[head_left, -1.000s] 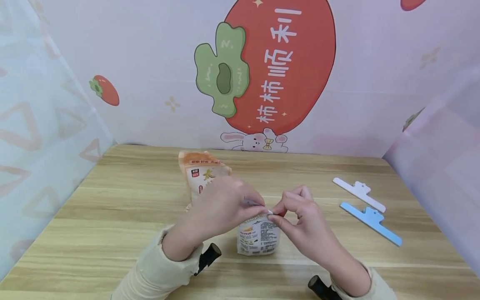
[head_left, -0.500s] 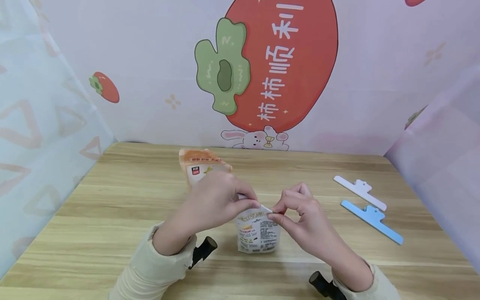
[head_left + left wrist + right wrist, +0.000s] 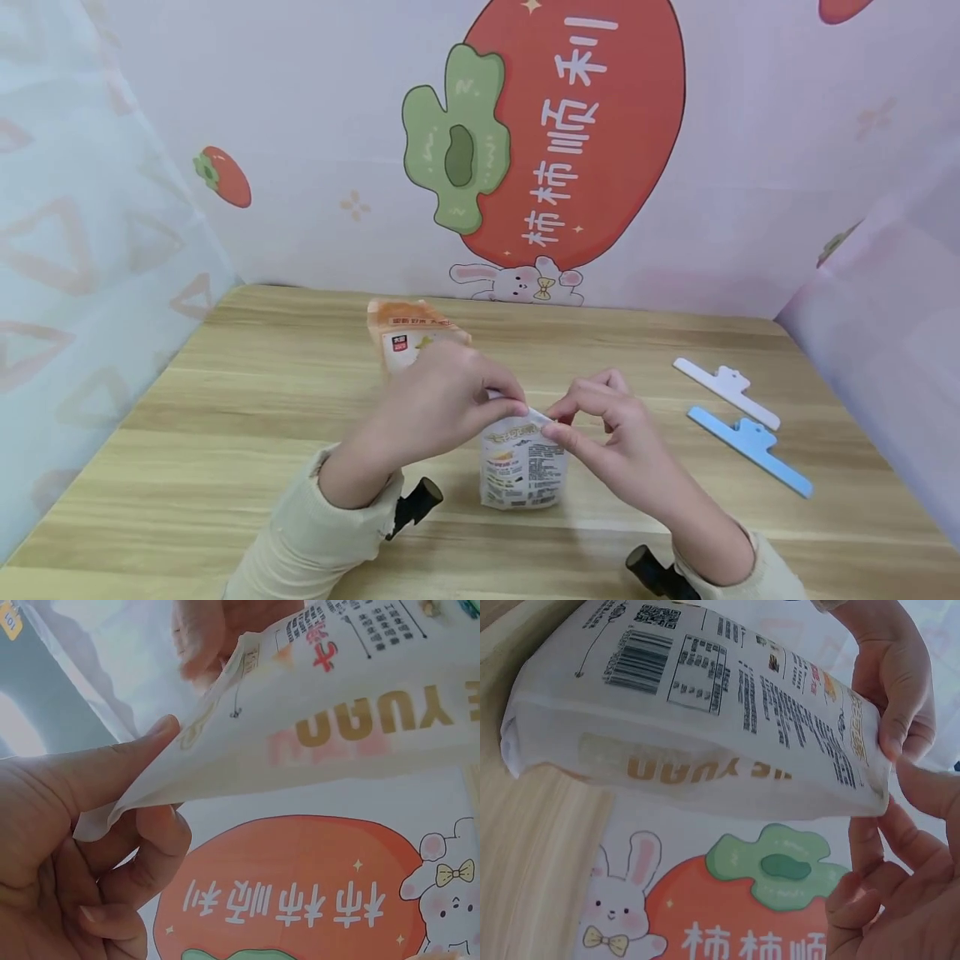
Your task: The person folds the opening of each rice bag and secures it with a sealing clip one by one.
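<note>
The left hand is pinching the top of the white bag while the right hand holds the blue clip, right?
No: in the head view, the right hand pinches the top of the white bag too, and the blue clip lies on the table.

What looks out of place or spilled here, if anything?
The printed backdrop looks hung sideways: in the head view, the big fruit has its green top pointing left, and the bunny lies on its side. I see nothing spilled around the white bag.

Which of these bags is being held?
The white printed bag, pinched at the top by the left hand and right hand; the orange-topped bag farther back isn't held.
</note>
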The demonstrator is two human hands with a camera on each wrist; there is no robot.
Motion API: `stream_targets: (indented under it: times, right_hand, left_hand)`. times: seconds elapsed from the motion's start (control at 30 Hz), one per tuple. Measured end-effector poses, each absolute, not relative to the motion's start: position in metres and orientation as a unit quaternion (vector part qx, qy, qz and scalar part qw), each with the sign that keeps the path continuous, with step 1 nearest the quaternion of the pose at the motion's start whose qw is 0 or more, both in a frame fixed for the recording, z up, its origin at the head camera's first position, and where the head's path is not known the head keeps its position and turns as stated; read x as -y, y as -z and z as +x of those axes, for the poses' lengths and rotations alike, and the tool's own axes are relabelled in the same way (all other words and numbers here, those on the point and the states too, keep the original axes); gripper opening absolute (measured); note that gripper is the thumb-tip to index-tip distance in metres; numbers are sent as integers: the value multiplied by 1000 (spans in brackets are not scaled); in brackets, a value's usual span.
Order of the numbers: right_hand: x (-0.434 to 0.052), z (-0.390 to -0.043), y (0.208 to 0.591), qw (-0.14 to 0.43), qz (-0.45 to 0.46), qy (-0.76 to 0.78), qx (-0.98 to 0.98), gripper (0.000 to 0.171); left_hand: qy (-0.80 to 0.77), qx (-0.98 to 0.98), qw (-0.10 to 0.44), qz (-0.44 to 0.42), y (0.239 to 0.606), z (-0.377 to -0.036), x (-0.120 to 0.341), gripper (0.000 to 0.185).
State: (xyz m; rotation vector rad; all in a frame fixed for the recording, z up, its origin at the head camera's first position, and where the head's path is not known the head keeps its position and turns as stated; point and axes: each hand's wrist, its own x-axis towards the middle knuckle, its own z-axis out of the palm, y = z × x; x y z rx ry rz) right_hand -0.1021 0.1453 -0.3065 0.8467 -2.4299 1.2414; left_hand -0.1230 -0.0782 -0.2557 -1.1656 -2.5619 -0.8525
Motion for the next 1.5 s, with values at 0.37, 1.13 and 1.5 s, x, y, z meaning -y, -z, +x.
stream_targets:
  times: [0.37, 1.13, 1.5]
  right_hand:
    - [-140, -103, 312, 232, 321, -412, 820, 29]
    - [-154, -103, 313, 238, 353, -330, 843, 24]
    - [-152, -106, 313, 305, 398, -238, 832, 41]
  left_hand:
    - [269, 865, 137, -400, 259, -121, 73, 5]
    - [308, 859, 70, -403, 256, -129, 82, 7]
    - [298, 850, 77, -428, 255, -130, 83, 5]
